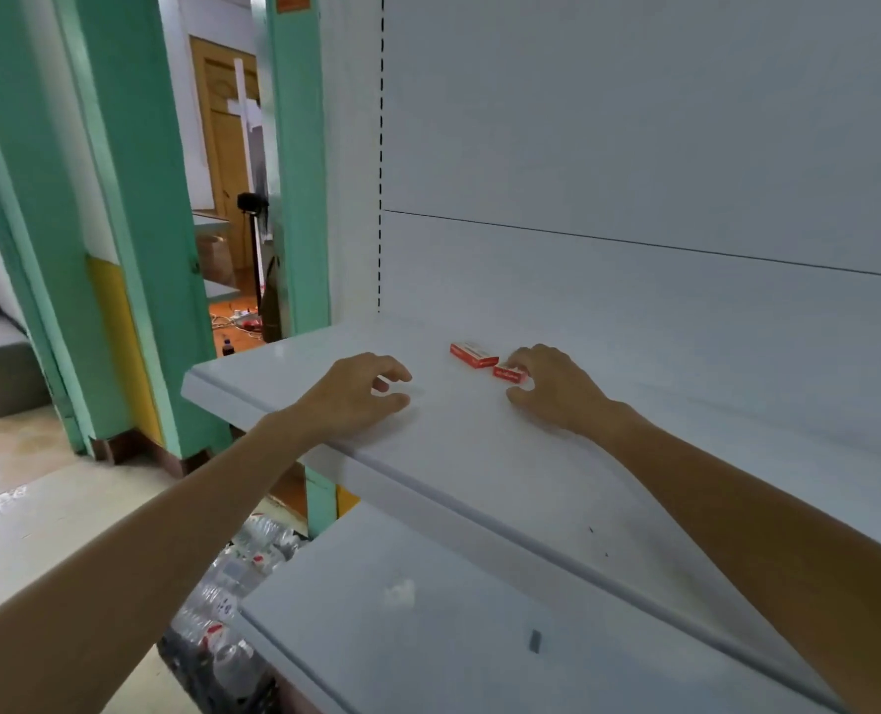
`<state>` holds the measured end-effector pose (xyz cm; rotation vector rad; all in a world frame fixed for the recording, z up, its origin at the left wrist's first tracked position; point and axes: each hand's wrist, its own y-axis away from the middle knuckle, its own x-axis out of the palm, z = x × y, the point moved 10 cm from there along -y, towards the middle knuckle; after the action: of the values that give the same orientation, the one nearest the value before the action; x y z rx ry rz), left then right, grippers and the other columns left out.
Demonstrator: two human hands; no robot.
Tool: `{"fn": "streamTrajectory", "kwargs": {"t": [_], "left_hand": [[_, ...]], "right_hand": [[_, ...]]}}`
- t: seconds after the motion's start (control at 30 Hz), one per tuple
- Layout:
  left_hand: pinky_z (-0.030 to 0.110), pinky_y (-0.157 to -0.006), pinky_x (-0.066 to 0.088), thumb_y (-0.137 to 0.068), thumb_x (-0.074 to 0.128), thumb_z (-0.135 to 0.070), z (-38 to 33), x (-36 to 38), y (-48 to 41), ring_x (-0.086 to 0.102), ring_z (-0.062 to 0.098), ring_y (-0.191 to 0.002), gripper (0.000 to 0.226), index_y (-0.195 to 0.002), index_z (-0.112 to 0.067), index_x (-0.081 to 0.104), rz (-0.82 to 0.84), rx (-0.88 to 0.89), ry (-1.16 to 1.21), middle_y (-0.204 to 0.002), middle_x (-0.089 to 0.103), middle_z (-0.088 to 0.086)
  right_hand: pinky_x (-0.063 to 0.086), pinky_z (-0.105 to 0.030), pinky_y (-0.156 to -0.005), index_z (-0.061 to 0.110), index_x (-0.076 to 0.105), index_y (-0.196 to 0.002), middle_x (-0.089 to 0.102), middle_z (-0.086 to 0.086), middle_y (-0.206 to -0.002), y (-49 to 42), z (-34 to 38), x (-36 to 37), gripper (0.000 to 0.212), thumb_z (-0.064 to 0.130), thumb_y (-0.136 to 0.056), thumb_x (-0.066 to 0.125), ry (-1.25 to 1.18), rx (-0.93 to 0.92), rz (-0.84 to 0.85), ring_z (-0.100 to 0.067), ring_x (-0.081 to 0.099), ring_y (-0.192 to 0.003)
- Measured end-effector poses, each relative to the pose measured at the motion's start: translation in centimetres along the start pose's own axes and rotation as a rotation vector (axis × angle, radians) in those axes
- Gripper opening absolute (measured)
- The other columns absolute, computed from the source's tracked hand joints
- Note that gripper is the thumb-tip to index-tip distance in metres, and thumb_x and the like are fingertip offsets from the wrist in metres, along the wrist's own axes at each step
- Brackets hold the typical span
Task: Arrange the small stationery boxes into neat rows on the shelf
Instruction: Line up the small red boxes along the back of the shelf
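One red box lies free on shelf toward back edge; second box, just beside it, pinched by right hand; left hand near front edge, fingers loosely curled, holding nothing

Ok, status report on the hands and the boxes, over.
Left hand empty, over shelf. Right hand grips near red box. Far red box loose beside it. Nothing in the way.

Small shop or stockroom: white retail shelf w/ slotted upright & plain back panel fill centre & right; shrink-wrapped bottled-water packs on floor, lower left; green door frame at left, wooden door beyond.
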<state>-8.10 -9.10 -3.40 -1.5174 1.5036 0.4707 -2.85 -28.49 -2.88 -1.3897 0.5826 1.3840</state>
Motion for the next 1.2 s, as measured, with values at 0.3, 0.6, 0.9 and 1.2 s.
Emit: {"fn": "streamTrajectory", "kwargs": {"t": [0.3, 0.6, 0.9, 1.2], "left_hand": [[0.02, -0.079, 0.039, -0.084, 0.061, -0.026, 1.3, 1.3, -7.0, 0.054, 0.009, -0.094, 0.025, -0.109, -0.021, 0.059, 0.034, 0.084, 0.013, -0.112, 0.057, -0.001], [0.021, -0.084, 0.039, -0.083, 0.063, -0.02, 0.4, 5.9, -14.3, 0.055, 0.013, -0.097, 0.028, -0.111, -0.016, 0.06, 0.149, 0.226, 0.075, -0.115, 0.06, 0.003], [0.03, -0.1, 0.035, -0.084, 0.059, -0.036, 1.7, 10.4, -18.8, 0.046, 0.016, -0.117, 0.047, -0.126, -0.019, 0.049, 0.36, 0.329, -0.051, -0.13, 0.048, -0.001], [0.025, -0.074, 0.04, -0.069, 0.073, -0.046, 2.1, 9.8, -18.8, 0.054, 0.013, -0.094, 0.04, -0.1, -0.027, 0.056, 0.449, 0.347, 0.074, -0.103, 0.057, -0.006]], "right_hand": [[0.042, -0.029, -0.078, 0.018, 0.056, -0.113, 0.055, -0.002, -0.109, -5.2, -3.9, 2.2, 0.037, 0.04, -0.085, 0.055, 0.003, 0.093, -0.001, -0.018, 0.051, -0.101], [0.039, -0.024, -0.087, 0.02, 0.065, -0.098, 0.061, 0.001, -0.108, -6.1, -7.1, 2.0, 0.018, 0.032, -0.087, 0.058, -0.103, 0.185, 0.013, -0.014, 0.054, -0.103], [0.04, -0.031, -0.07, 0.009, 0.054, -0.082, 0.056, -0.007, -0.091, -6.5, -6.4, 1.8, 0.033, 0.041, -0.082, 0.061, 0.144, 0.383, -0.073, -0.023, 0.054, -0.082], [0.037, -0.029, -0.069, 0.013, 0.052, -0.095, 0.057, -0.005, -0.094, -1.5, -7.7, 0.2, 0.021, 0.033, -0.087, 0.051, 0.133, 0.564, -0.143, -0.023, 0.052, -0.086]]}}
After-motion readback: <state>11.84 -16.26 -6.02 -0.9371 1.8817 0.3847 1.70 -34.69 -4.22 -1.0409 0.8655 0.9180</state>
